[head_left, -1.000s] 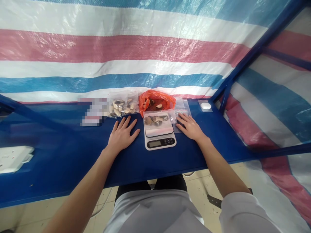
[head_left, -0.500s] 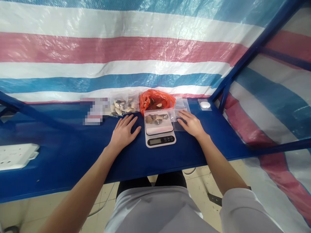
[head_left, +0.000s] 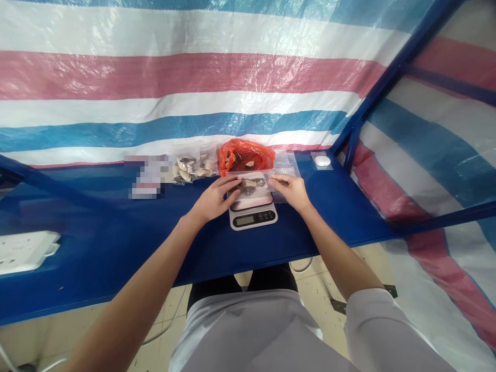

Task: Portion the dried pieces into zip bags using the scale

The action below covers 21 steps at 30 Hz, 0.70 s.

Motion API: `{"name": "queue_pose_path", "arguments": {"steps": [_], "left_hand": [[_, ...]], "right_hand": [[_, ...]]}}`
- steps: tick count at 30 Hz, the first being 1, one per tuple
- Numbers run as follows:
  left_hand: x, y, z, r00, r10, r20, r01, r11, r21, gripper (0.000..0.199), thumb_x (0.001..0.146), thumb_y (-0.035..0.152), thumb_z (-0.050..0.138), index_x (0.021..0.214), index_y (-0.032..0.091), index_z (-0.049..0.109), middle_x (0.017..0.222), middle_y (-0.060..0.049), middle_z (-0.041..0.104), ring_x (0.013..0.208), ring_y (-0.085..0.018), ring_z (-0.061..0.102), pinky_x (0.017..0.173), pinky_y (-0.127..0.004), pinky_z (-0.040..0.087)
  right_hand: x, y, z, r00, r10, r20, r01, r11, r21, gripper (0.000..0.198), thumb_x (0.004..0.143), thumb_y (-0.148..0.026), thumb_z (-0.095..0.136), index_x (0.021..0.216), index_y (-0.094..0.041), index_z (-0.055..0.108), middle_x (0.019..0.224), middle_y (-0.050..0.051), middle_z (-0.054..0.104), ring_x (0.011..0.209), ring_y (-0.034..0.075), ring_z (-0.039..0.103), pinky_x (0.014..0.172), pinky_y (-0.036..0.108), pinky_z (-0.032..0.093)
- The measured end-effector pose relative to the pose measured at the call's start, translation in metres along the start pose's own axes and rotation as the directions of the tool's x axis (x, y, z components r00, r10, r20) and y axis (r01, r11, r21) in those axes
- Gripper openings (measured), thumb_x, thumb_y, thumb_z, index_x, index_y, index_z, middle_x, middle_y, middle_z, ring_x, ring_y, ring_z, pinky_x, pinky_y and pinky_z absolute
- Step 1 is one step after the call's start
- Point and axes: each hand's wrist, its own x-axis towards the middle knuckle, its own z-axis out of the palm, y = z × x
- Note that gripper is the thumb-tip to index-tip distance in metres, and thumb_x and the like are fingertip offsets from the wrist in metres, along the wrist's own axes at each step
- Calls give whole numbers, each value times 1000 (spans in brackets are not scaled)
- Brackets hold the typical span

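A clear zip bag (head_left: 251,192) holding brown and cream pieces, which look like dried mushroom slices, lies over the plate of a white kitchen scale (head_left: 253,219). My left hand (head_left: 217,199) has its fingers and thumb around the bag's left side. At the bag's right edge, my right hand (head_left: 292,190) pinches the plastic between thumb and fingers. Just behind the scale, an open orange plastic bag (head_left: 267,155) contains more such pieces. The scale's display is too dim to read.
Left of the orange bag lie filled clear bags (head_left: 189,168). Flat clear bags (head_left: 292,165) lie to the right, then a small white rounded object (head_left: 322,161) on clear plastic. A white power strip (head_left: 29,250) sits at the far left of the blue table (head_left: 116,248). Striped sheeting (head_left: 194,77) hangs behind.
Both hands have come inward from the table beside the scale and closed on the two sides of the clear bag. The view has shifted slightly.
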Motion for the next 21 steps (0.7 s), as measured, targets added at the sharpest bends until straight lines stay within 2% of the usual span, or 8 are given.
{"name": "queue_pose_path", "arguments": {"steps": [6,13,18,21], "left_hand": [[-2,2,-2,1000,-18,17,18,1000,-7,55,99,54,44,132,17,69,143,-13,62,137,-30,54,121,-47,40],[1,0,-4,1000,-24,19,24,1000,-20,52,98,52,46,129,18,70,139,-13,66,135,-29,56,119,-44,41],[19,1,-5,1000,5,-14,-6,996,-87,50,97,51,47,124,16,72,134,-14,69,127,-30,62,114,-43,45],[34,6,-5,999,-39,-17,35,980,-194,51,95,53,54,126,17,71,131,-12,71,126,-30,63,114,-42,44]], "right_hand": [[1,-4,-6,994,63,93,-71,994,79,37,69,-53,83,86,-20,82,80,2,79,69,21,72,76,37,61],[3,-10,-12,988,43,147,-55,996,76,37,69,-53,83,84,-20,82,79,3,78,75,23,74,79,38,60],[9,-20,-14,986,-38,162,38,999,3,31,74,-49,81,87,-21,83,84,3,80,79,24,75,80,38,60],[13,-33,-15,980,-100,173,107,994,-30,26,77,-45,79,90,-23,83,91,2,81,85,26,76,85,39,60]]}}
